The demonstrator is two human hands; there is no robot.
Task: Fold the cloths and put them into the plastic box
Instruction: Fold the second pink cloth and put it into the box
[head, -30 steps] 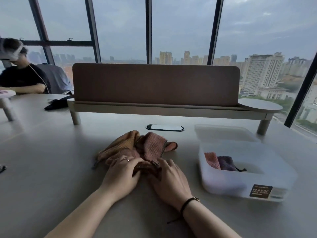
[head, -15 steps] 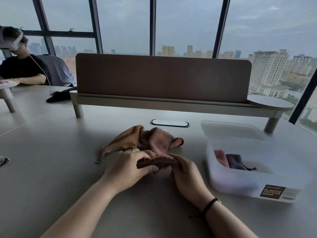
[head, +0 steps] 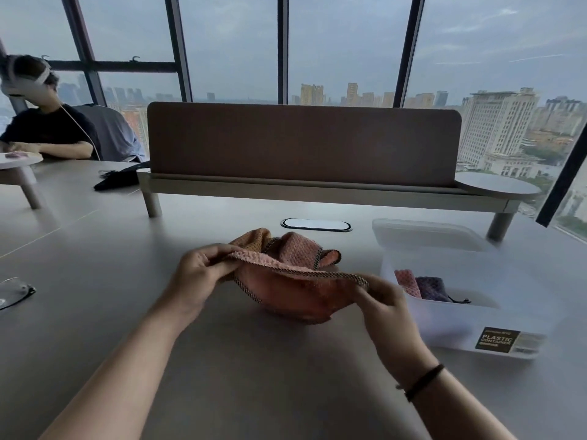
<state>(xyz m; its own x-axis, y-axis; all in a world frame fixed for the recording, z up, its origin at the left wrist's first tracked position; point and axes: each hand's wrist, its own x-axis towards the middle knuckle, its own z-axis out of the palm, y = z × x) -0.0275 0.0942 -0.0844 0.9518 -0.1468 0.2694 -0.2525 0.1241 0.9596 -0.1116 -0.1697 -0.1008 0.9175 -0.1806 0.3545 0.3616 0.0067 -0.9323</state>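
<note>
A pink cloth with a dark trimmed edge hangs stretched between my two hands just above the table. My left hand pinches its left corner and my right hand pinches its right corner. Behind it an orange cloth and another pink cloth lie crumpled on the table. To the right stands the translucent plastic box, open, holding a folded pink cloth and a purple cloth.
The box's lid lies behind the box. A brown divider panel on a raised shelf runs across the desk. A cable port sits under it. Another person sits far left; a dark pouch lies near them.
Both hands have lifted the pink cloth off the pile and drawn apart, spreading its top edge between them. The camera has moved closer.
</note>
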